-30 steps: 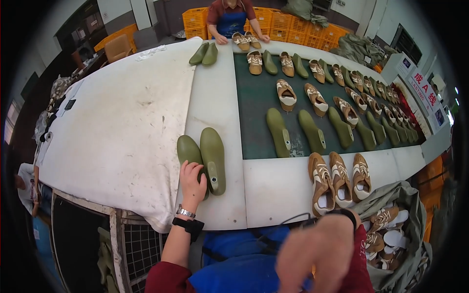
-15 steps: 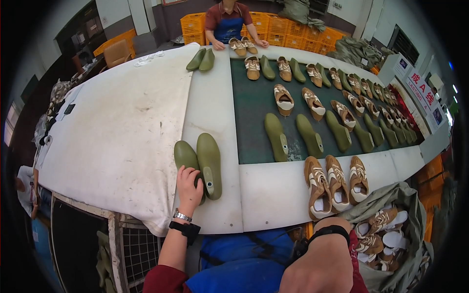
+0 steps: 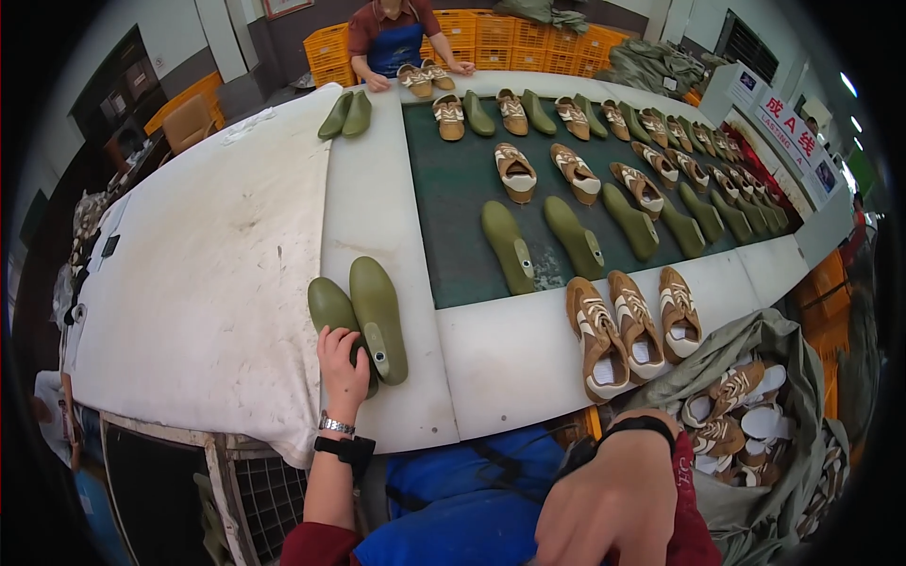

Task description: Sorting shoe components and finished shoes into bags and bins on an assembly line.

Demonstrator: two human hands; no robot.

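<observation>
Two green shoe lasts stand side by side at the table's near edge, the left one [image 3: 330, 304] and the right one [image 3: 377, 297]. My left hand [image 3: 343, 366] has its fingers curled over the back end of the left last, which partly covers that end. Low in the picture, over the blue apron, my right hand [image 3: 612, 500] shows mainly its back; its fingers are mostly hidden. Beyond it, three brown-and-white sneakers [image 3: 638, 325] lie in a row on the white tabletop.
A green conveyor belt [image 3: 453, 226] carries rows of sneakers and green lasts. White cloth [image 3: 208, 283] covers the left table. An open grey sack [image 3: 736, 330] of sneakers stands at the right. Across the table is a person [image 3: 394, 42] beside sneakers.
The whole scene has shifted left and slightly up in the picture as my view turned. My left hand is still on the left last.
</observation>
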